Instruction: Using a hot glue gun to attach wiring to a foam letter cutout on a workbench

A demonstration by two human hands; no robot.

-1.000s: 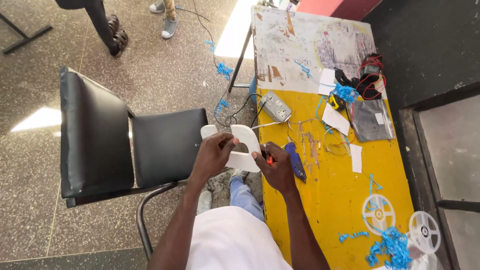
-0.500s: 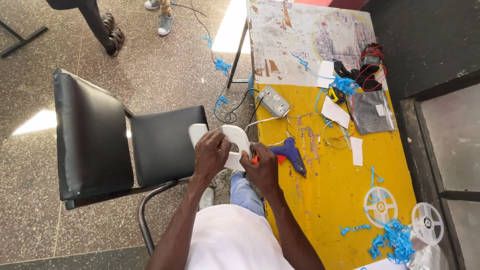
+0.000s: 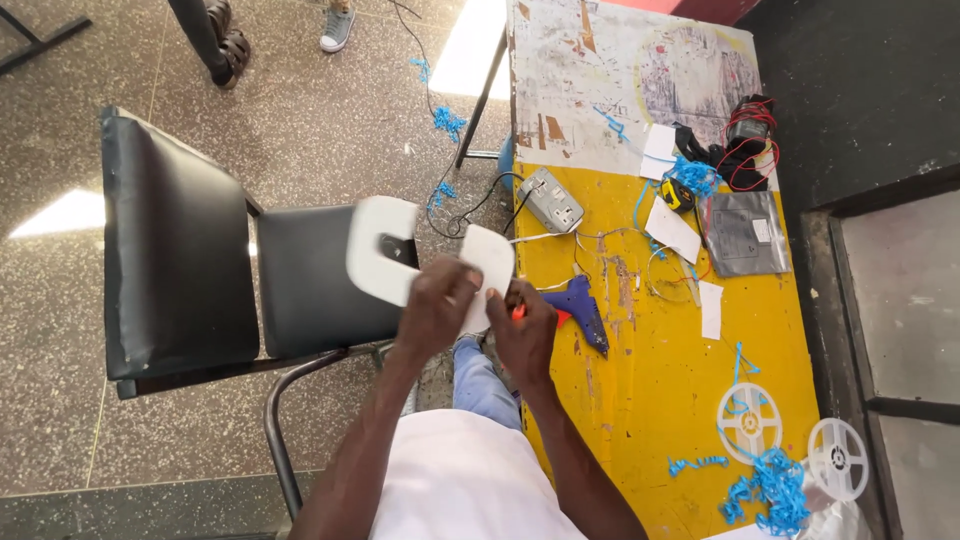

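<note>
**Position of parts.** The person sits at the edge of the yellow table (image 3: 650, 400), with a black chair (image 3: 180, 250) to the left. The white plastic piece (image 3: 385, 250), a flat curved shape with an opening in its middle, is held in the air over the chair seat. Its right lobe reaches the table edge.

**Left hand.** The left hand (image 3: 435, 305) is closed on the lower edge of the white plastic piece, thumb on top and fingers underneath. It carries the piece's whole weight.

**Right hand.** The right hand (image 3: 525, 335) is closed around the grip of the blue glue gun (image 3: 582, 310), with the orange trigger showing at the fingers. The gun body lies low over the table just beside the piece. Whether the nozzle touches the piece cannot be told.

**Step in hand.** Judged from this arrangement, the work is at the gluing stage: the piece is presented and the gun is gripped but not clearly applied.

**Requirement of the next move.** The nozzle would have to meet the edge of the piece, with the left hand holding that edge steady and its fingers away from hot glue.

**Surroundings.** A grey socket box (image 3: 550, 200) with white leads lies near the gun. Paper slips (image 3: 672, 228), a grey pouch (image 3: 745, 235), two white reels (image 3: 748, 420) and blue shreds (image 3: 770, 490) lie further along the table.
</note>
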